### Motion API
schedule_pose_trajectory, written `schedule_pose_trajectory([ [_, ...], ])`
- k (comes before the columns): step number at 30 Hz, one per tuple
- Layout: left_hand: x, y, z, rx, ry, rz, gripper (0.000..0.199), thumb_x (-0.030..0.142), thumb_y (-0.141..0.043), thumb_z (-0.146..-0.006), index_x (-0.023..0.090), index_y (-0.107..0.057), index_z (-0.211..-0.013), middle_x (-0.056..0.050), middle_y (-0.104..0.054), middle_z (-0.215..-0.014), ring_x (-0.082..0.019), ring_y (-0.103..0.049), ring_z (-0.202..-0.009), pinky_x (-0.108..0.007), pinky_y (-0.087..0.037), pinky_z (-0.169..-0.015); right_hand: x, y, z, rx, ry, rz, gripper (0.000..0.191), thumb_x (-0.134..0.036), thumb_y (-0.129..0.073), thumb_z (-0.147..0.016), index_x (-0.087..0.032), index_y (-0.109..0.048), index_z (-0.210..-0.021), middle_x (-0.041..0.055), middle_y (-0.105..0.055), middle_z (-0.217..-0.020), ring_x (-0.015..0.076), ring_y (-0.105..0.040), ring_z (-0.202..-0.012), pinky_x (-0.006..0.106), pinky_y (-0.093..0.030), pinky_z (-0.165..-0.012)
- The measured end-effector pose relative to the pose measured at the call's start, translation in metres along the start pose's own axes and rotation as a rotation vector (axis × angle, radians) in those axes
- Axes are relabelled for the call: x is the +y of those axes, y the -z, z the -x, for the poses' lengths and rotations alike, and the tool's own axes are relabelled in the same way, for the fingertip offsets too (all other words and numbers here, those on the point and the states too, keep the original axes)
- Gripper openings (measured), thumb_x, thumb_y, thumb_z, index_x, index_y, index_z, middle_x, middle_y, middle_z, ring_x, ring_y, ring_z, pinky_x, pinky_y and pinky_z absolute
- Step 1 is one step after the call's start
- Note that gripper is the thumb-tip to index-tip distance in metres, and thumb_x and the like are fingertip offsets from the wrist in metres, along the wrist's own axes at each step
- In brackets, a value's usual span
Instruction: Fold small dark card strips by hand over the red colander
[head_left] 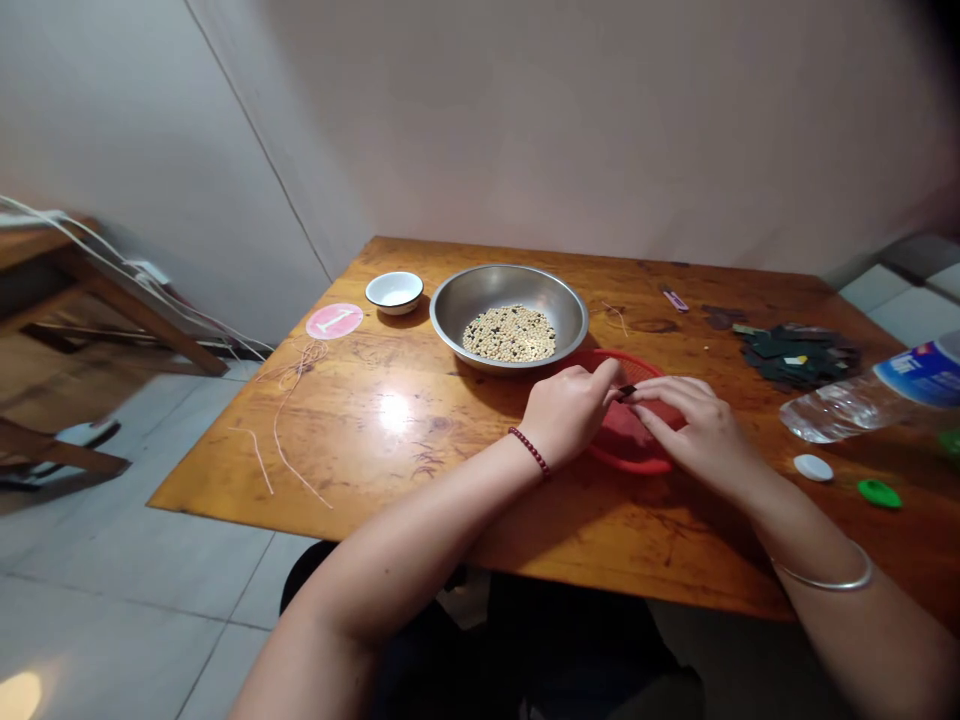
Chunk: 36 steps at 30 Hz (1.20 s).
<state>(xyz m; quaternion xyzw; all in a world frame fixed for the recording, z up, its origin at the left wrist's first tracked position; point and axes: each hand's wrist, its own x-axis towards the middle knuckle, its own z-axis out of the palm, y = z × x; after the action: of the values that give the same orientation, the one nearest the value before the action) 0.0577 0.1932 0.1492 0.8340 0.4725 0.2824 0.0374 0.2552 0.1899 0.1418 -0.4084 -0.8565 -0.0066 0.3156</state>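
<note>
A small dark piece (pixel 626 393) is pinched between my two hands above a red plastic basket (pixel 634 452). My left hand (pixel 574 408), with a beaded bracelet at the wrist, grips its left end. The fingertips of my right hand (pixel 686 420) hold the right end; a silver bangle circles that forearm. Just behind my left hand stands a steel bowl (pixel 450 320) with pale beads and some dark ones (pixel 510 334) in it. What lies in the basket is mostly hidden by my hands.
Left of the steel bowl are a small white bowl (pixel 394 290), a pink round label (pixel 334 321) and loose strings (pixel 279 430). On the right lie a heap of dark pieces (pixel 787 352), a clear bottle (pixel 840 408), a white cap (pixel 814 467) and a green cap (pixel 879 493). A wall rises behind.
</note>
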Motion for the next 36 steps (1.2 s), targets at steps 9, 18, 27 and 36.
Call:
schedule_pose_trajectory([
  [9, -0.008, 0.006, 0.000, 0.338, -0.237, 0.055, 0.028, 0.034, -0.046, -0.096, 0.017, -0.063, -0.083, -0.002, -0.066, -0.070, -0.013, -0.061, -0.070, -0.023, -0.046, -0.067, 0.013, -0.003, -0.004, 0.091, -0.110, 0.021, 0.011, -0.030, -0.059, -0.089, -0.026, -0.068, -0.094, 0.0034, -0.073, -0.097, 0.0220, -0.067, -0.094, 0.044, -0.038, -0.097],
  [18, 0.005, 0.012, -0.001, 0.340, -0.232, 0.053, 0.023, 0.036, -0.050, -0.093, 0.022, -0.065, -0.084, -0.003, -0.071, -0.094, -0.019, -0.061, -0.104, -0.045, -0.025, -0.113, 0.023, -0.007, -0.009, 0.192, -0.241, -0.058, 0.010, -0.029, -0.061, -0.086, -0.025, -0.069, -0.090, 0.0044, -0.073, -0.094, 0.0230, -0.068, -0.090, 0.041, -0.047, -0.087],
  [27, 0.021, 0.022, 0.026, 0.223, -0.445, 0.174, 0.039, 0.037, -0.026, -0.098, 0.025, -0.063, -0.099, 0.000, -0.068, -0.070, -0.013, -0.062, -0.069, -0.033, -0.047, -0.081, 0.012, -0.011, -0.006, 0.162, -0.211, -0.123, 0.009, -0.030, -0.062, -0.085, -0.026, -0.069, -0.088, 0.0039, -0.073, -0.096, 0.0237, -0.067, -0.093, 0.042, -0.046, -0.090],
  [36, 0.065, -0.055, 0.230, -0.853, 0.035, 0.335, 0.044, 0.028, -0.055, -0.079, 0.026, -0.052, -0.123, -0.005, -0.063, -0.123, -0.020, -0.058, -0.115, -0.032, -0.049, -0.097, 0.002, -0.003, -0.009, 0.214, -0.212, -0.168, 0.009, -0.027, -0.061, -0.086, -0.024, -0.069, -0.089, 0.0051, -0.074, -0.099, 0.0241, -0.066, -0.097, 0.045, -0.038, -0.095],
])
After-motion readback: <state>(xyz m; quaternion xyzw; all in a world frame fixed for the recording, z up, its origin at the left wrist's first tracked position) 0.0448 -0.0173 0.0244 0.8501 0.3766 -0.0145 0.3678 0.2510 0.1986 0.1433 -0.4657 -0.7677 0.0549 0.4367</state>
